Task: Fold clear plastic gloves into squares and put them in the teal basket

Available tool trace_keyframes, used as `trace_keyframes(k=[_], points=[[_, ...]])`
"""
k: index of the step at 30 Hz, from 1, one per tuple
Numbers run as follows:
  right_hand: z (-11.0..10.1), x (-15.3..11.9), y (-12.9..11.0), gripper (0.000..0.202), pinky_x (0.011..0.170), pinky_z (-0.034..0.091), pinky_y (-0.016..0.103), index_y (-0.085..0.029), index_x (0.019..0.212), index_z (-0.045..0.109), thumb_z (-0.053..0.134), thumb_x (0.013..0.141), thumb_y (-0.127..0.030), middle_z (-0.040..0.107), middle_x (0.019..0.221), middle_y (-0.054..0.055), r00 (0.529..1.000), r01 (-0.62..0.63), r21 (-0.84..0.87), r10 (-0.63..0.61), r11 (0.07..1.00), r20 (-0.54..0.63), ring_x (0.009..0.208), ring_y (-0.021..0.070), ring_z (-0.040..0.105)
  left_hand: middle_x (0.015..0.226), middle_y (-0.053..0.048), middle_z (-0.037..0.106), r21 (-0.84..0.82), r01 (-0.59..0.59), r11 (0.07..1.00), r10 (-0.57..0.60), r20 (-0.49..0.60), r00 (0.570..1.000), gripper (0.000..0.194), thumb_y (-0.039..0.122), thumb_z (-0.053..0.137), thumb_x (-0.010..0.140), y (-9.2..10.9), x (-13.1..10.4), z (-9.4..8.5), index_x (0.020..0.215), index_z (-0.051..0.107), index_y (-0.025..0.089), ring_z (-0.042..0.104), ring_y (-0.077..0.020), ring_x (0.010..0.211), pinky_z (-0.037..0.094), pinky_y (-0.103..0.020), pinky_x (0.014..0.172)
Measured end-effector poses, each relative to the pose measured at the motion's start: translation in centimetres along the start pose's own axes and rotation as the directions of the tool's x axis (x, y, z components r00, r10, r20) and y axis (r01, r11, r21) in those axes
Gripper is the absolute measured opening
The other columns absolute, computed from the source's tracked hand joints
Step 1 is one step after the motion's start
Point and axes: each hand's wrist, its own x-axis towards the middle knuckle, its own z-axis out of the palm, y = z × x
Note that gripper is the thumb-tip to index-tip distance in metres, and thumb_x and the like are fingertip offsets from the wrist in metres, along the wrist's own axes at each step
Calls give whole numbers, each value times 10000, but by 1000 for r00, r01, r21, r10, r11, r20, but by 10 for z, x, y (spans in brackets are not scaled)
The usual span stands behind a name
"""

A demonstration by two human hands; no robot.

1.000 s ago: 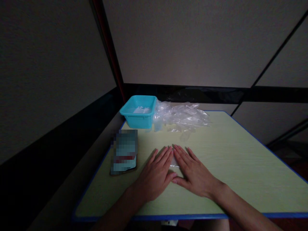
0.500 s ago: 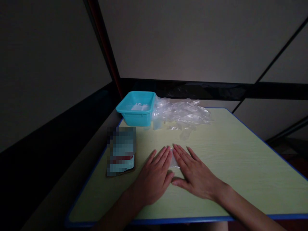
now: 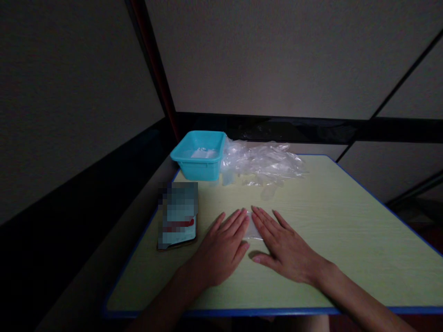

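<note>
A small clear plastic bag (image 3: pixel 254 229) lies flat on the pale green table (image 3: pixel 349 230), partly covered by fingers from both sides. My left hand (image 3: pixel 223 249) rests palm down with its fingers spread, the fingertips on the bag's left edge. Across from it, my right hand (image 3: pixel 284 246) lies flat with the fingers stretched out, touching the bag's right side. The two thumbs are apart, below the bag.
A turquoise basket (image 3: pixel 202 171) with clear plastic inside stands at the back left. Beside it lies a heap of clear plastic bags (image 3: pixel 266 160). A phone (image 3: pixel 180 221), partly pixelated, lies left of my left hand. Walls rise behind and to the left.
My right hand has moved slightly away from my left, so the thumbs are further apart and more of the bag shows. The whole view has shifted slightly.
</note>
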Motion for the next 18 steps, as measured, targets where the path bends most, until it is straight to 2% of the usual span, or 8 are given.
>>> trace_keyframes(k=[5, 10, 14, 18], points=[[3, -4, 3, 757, 1046, 235, 485, -64, 1391, 148, 271, 857, -587, 176, 1426, 169, 1000, -9, -16, 9, 1000, -10, 1321, 257, 162, 1458, -56, 179, -13, -8, 1000, 7, -8, 1000, 490, 286, 316, 912, -1, -1, 1, 1372, 209, 156, 130, -174, 1337, 147, -406, 1077], [4, -6, 4, 745, 1054, 224, 467, -91, 1402, 86, 297, 864, -561, 161, 1435, 155, 999, -4, -14, 4, 1000, -48, 1325, 246, 149, 1468, -43, 141, -28, -29, 999, 28, -33, 999, 494, 279, 325, 913, -3, -3, 0, 1380, 194, 189, 95, -196, 1342, 146, -419, 1076], [4, -6, 4, 758, 1053, 223, 465, -92, 1404, 37, 307, 865, -551, 149, 1437, 160, 998, -4, -5, 4, 1000, -70, 1326, 246, 146, 1473, -5, 123, -57, -100, 993, 98, -41, 994, 484, 278, 337, 917, -5, -6, -2, 1379, 194, 257, 54, -201, 1344, 144, -425, 1077], [2, -6, 4, 757, 1045, 229, 483, -91, 1404, 52, 312, 863, -552, 157, 1436, 166, 998, 7, 10, -6, 1000, -67, 1324, 252, 154, 1468, -13, 161, -78, -145, 986, 144, -19, 989, 474, 289, 367, 910, -7, -8, -5, 1364, 234, 269, 64, -196, 1344, 130, -431, 1079]])
